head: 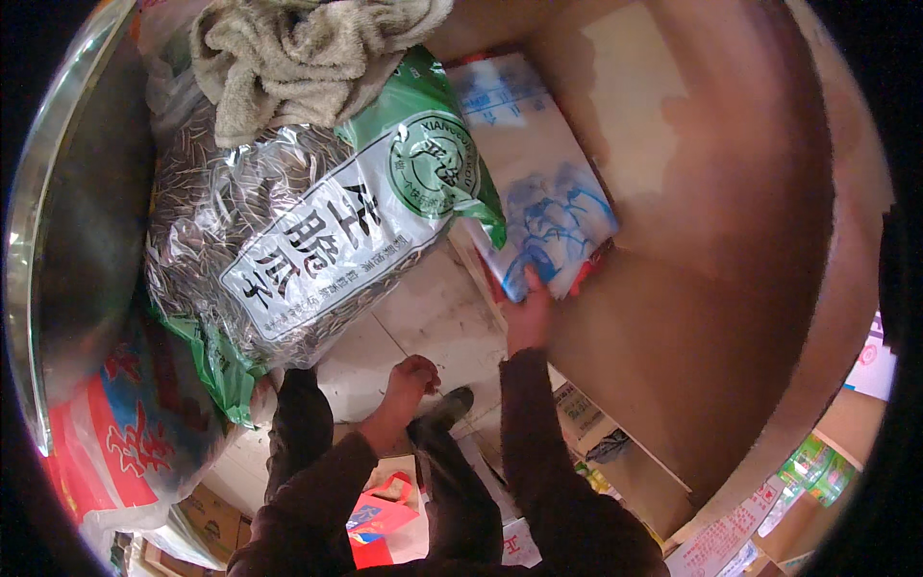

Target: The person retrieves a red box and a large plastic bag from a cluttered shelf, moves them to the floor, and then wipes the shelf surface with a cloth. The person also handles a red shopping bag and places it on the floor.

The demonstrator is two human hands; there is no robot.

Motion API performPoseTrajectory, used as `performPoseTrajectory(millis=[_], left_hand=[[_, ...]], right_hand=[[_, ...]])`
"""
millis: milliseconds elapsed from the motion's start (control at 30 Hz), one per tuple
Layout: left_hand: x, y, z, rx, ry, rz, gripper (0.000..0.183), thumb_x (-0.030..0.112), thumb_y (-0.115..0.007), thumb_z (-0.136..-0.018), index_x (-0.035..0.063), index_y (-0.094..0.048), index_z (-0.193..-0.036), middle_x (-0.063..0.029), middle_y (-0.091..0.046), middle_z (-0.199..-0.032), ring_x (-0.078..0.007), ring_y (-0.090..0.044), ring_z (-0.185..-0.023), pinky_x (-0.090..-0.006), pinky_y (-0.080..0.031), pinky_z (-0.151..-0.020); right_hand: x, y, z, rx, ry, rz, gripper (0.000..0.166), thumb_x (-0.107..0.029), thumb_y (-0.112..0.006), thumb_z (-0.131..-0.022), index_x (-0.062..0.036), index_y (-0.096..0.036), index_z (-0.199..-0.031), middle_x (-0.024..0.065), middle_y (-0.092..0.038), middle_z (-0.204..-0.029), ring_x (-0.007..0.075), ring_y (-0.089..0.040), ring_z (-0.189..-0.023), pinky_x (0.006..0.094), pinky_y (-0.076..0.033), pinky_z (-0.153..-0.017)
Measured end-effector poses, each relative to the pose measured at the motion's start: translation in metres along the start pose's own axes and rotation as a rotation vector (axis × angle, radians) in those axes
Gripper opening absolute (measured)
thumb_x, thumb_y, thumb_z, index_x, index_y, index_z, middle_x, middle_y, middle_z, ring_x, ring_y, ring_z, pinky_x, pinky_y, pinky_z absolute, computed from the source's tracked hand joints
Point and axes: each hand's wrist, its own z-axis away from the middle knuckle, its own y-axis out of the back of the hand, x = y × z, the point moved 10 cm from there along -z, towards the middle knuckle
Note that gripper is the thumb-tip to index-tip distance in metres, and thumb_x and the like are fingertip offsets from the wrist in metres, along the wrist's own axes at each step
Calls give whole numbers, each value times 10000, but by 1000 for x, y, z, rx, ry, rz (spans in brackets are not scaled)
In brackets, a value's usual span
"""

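My right hand (528, 314) reaches out to the near corner of a flat stack of plastic bags with blue print (541, 180); its thumb lies on the corner, and the rest of the grasp is partly hidden. Over the tiled floor, my left hand (414, 379) is loosely curled, and whether anything is in its fingers cannot be told. Beyond it lies a large clear and green bag of sunflower seeds (288, 238), which bears writing. A beige towel (288, 65) is bunched on the bag's far end.
A brown surface with a raised rim (685, 324) curves along the right. A red and blue printed sack (130, 433) stands at lower left. Near my feet are a red paper bag (382, 512) and an open cardboard box (577, 418). Green packages (818, 469) sit at lower right.
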Motion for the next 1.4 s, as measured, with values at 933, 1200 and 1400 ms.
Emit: performPoseTrajectory(millis=[933, 1200, 1400], left_hand=[[62, -85, -51, -303, 18, 748, 335, 279, -580, -851, 153, -447, -1132, -88, -477, -1228, -270, -457, -1142, -450, -364, -958], [-8, -111, 2, -275, 376, 688, 411, 230, -536, -864, 69, -435, -1229, -103, -501, -1220, -281, -489, -1124, -470, -401, -940], [-135, -58, 75, -63, 567, 684, 438, 249, -487, -880, 67, -396, -1268, -122, -471, -1272, -282, -456, -1173, -489, -377, -968]], right_hand=[[-81, 79, 158, 352, -145, -225, 478, -82, -662, -726, -40, -478, -1166, 84, -554, -1089, 223, -569, -850, 359, -484, -712], [-115, 147, 225, 269, -161, 256, 477, -59, -662, -730, -16, -483, -1171, 75, -544, -1107, 194, -569, -864, 307, -469, -757], [-135, 148, 291, 129, -415, 445, 205, -52, -659, -717, -8, -635, -916, 14, -627, -842, 114, -572, -757, 275, -457, -725]])
